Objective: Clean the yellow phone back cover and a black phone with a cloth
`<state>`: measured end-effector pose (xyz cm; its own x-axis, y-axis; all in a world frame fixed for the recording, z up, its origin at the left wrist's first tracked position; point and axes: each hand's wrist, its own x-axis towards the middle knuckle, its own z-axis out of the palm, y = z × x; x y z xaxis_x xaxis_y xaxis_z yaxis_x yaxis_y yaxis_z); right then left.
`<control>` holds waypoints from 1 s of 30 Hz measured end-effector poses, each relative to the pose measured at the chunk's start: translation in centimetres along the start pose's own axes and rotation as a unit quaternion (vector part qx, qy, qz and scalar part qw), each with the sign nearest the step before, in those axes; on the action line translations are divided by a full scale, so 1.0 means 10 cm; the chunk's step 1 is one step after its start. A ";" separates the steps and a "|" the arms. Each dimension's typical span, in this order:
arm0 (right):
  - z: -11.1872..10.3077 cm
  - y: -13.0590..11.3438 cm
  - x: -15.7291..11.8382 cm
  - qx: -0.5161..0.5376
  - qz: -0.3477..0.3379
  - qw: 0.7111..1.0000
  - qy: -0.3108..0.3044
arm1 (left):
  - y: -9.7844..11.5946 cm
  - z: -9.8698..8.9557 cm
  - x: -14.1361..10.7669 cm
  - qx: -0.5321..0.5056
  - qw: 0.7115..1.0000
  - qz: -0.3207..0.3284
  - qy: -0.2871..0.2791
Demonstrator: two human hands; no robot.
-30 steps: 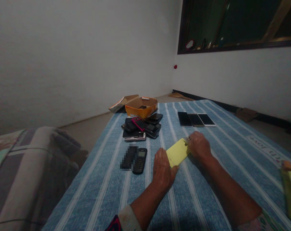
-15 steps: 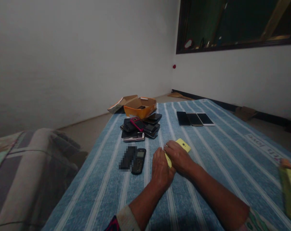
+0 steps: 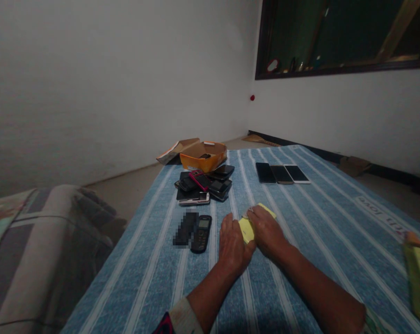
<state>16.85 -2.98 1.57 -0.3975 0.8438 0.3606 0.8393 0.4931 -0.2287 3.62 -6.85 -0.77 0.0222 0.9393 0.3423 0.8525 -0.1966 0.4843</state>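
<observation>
In the head view, my left hand (image 3: 232, 241) holds the left side of a yellow phone (image 3: 246, 230) low over the striped cloth, thumb along its near edge. My right hand (image 3: 267, 230) is closed over its right part, and the fingertips are partly hidden. More yellow (image 3: 268, 211) shows beyond the right knuckles; I cannot tell whether it is the same phone or another. Left of my hands lies a black keypad phone (image 3: 201, 234), next to a dark blurred-out item (image 3: 186, 228).
A pile of phones (image 3: 205, 184) lies in front of an open orange box (image 3: 199, 163) with its lid (image 3: 178, 150) behind. Three phones (image 3: 282, 173) sit side by side at the far right. A bottle of yellow-green liquid (image 3: 418, 278) is at the right edge.
My right hand has shifted slightly right, away from my left hand. More of the yellow phone shows between them, and less of the yellow beyond the right hand.
</observation>
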 end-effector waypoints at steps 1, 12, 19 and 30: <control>0.00 -0.04 -0.03 0.008 -0.010 1.000 0.002 | 0.00 0.00 0.00 0.003 1.000 0.005 0.000; -0.01 0.20 -0.06 -0.023 0.061 0.998 -0.006 | 0.09 -0.10 -0.01 0.019 0.999 -0.015 -0.042; 0.16 0.12 -0.29 -0.040 -0.012 0.999 0.027 | 0.14 -0.19 -0.01 0.041 0.995 -0.018 -0.086; 0.11 0.27 -0.24 -0.029 0.053 0.997 0.037 | 0.14 -0.18 -0.02 0.048 0.995 -0.019 -0.079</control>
<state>19.66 -3.43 -0.87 -0.2790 0.8711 0.4042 0.8962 0.3874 -0.2163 3.88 -7.78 1.30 0.0652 0.9796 0.1902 0.9005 -0.1398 0.4118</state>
